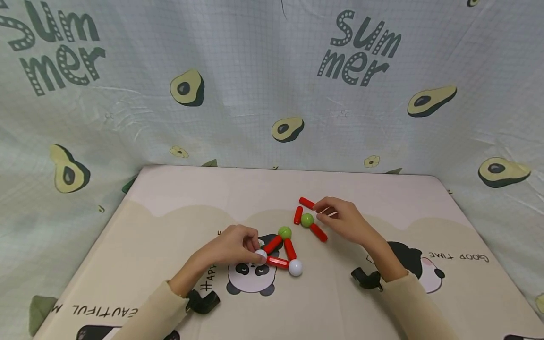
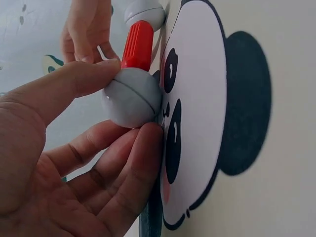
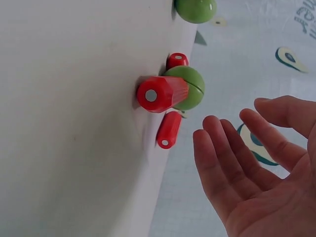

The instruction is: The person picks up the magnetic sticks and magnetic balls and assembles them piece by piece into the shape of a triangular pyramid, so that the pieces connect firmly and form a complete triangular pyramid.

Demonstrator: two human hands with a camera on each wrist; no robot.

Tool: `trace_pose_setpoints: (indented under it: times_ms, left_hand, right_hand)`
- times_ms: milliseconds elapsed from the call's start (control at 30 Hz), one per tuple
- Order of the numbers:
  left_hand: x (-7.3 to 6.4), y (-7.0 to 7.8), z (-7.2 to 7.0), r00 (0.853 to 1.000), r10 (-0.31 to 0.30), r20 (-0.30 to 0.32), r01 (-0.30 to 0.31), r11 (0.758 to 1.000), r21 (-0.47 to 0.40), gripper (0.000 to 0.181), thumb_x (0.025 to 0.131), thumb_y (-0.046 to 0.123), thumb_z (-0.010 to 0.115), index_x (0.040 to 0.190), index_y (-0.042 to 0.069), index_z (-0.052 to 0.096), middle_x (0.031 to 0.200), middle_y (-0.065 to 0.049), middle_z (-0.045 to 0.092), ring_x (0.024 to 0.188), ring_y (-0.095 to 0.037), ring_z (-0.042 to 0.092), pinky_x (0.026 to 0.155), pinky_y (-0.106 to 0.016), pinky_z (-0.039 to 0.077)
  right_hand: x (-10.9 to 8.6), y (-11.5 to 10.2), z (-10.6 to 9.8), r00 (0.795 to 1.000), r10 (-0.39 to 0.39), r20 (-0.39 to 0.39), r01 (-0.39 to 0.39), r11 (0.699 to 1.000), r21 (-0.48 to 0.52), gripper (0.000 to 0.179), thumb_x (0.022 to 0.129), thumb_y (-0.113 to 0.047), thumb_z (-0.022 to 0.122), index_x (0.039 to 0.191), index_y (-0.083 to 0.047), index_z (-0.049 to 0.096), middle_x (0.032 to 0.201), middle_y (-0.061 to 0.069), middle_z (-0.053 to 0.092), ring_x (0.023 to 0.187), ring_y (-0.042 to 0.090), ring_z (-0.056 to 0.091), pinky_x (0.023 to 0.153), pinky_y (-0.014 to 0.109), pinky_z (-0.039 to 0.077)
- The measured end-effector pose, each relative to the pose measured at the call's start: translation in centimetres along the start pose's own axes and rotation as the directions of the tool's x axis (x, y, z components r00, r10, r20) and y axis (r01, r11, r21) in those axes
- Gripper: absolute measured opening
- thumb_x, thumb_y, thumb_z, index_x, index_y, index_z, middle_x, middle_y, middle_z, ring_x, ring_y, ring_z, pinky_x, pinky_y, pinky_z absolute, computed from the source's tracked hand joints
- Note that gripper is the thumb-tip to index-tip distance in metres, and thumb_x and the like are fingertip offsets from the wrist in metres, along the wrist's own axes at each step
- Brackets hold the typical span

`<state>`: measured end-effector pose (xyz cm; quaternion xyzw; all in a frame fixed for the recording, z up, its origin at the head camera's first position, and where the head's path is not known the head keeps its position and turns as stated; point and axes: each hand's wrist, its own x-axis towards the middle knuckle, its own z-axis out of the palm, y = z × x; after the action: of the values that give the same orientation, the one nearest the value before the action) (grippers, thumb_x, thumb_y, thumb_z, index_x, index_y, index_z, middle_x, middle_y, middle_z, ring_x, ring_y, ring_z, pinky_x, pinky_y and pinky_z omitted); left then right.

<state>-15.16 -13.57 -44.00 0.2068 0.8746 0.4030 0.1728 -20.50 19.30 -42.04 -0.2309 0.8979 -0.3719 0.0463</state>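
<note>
My left hand (image 1: 233, 245) pinches a white ball (image 2: 132, 98) between thumb and fingers, low over the printed panda. This ball is a corner of a triangle: a red rod (image 1: 277, 262) leads to another white ball (image 1: 295, 267), and two more red rods (image 1: 290, 249) slant up to a green ball (image 1: 284, 232). My right hand (image 1: 345, 223) hovers with fingers loosely spread and nothing between them. Close to its fingertips lies a red rod (image 1: 306, 203). Beside that, a second green ball (image 1: 307, 220) has a red rod (image 1: 318, 232) against it and another (image 1: 298, 215) at its left.
A light tablecloth (image 1: 170, 264) with printed pandas and lettering covers the table. Behind it hangs a pale curtain (image 1: 238, 56) with avocado prints. Black camera mounts (image 1: 203, 302) sit at both wrists, below the beige sleeves.
</note>
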Motion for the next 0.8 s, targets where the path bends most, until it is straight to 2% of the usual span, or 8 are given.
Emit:
trace_pose_setpoints:
  times_ms: [200, 400, 633, 800]
  left_hand:
    - [-0.2, 0.3, 0.0, 0.999, 0.019, 0.037, -0.020, 1.000, 0.006, 0.025, 0.080, 0.030, 0.088, 0.080, 0.016, 0.067, 0.072, 0.006, 0.063, 0.069, -0.010, 0.058, 0.060, -0.025, 0.048]
    - [-0.1, 0.0, -0.2, 0.997, 0.020, 0.079, -0.019, 1.000, -0.004, 0.026, 0.081, 0.032, 0.087, 0.084, 0.017, 0.067, 0.074, 0.006, 0.066, 0.070, -0.010, 0.061, 0.062, -0.026, 0.050]
    - [-0.1, -0.3, -0.3, 0.994, 0.027, 0.109, -0.024, 0.999, -0.030, 0.026, 0.083, 0.031, 0.086, 0.090, 0.015, 0.067, 0.078, 0.005, 0.065, 0.072, -0.011, 0.061, 0.064, -0.025, 0.051]
    - [0.0, -0.3, -0.4, 0.989, 0.043, 0.140, -0.036, 0.998, -0.058, 0.026, 0.084, 0.030, 0.085, 0.094, 0.012, 0.069, 0.081, 0.004, 0.066, 0.074, -0.012, 0.062, 0.066, -0.025, 0.052]
  right_hand:
    - [1.2, -0.4, -0.2, 1.000, -0.014, 0.022, 0.015, 0.999, -0.035, 0.023, 0.099, -0.012, 0.065, 0.120, -0.004, 0.069, 0.118, 0.011, 0.073, 0.104, 0.025, 0.071, 0.091, 0.043, 0.060]
    - [3.3, -0.2, -0.5, 0.999, 0.007, 0.035, -0.003, 0.994, -0.105, 0.022, 0.099, -0.012, 0.065, 0.119, -0.004, 0.069, 0.115, 0.011, 0.073, 0.104, 0.028, 0.071, 0.090, 0.046, 0.059]
    - [6.4, 0.8, 0.0, 0.990, 0.100, 0.098, -0.082, 0.982, -0.171, 0.024, 0.099, -0.016, 0.064, 0.120, -0.006, 0.068, 0.114, 0.013, 0.072, 0.106, 0.030, 0.067, 0.089, 0.043, 0.059]
    - [7.5, 1.5, 0.3, 0.974, 0.183, 0.137, -0.155, 0.969, -0.195, 0.027, 0.098, -0.019, 0.067, 0.122, -0.006, 0.066, 0.111, 0.013, 0.071, 0.100, 0.027, 0.065, 0.083, 0.036, 0.058]
